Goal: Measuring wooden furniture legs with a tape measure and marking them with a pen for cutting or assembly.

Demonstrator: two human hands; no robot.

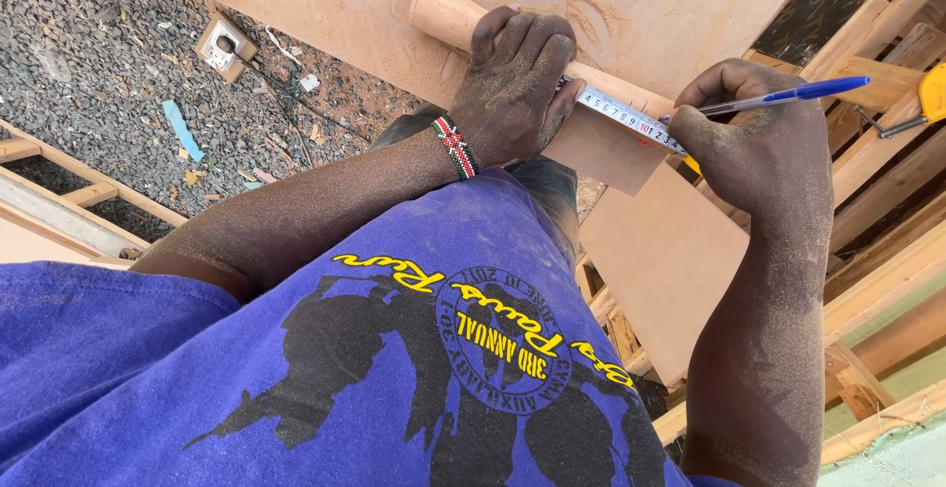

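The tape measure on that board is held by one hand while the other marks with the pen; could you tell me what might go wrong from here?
The left hand pins the tape measure near the corner of the small board; if its grip eases, the tape may slide and the mark may land off.

The right hand holds the blue pen at the tape's edge, so a nudge could shift the reading.

The wooden handle under the left hand is round and might roll.

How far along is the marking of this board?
Done: tape measure blade laid along the board edge, pinned by the left hand. In hand: right hand puts the blue pen tip at the tape. Left: no pen mark visible on the board yet.
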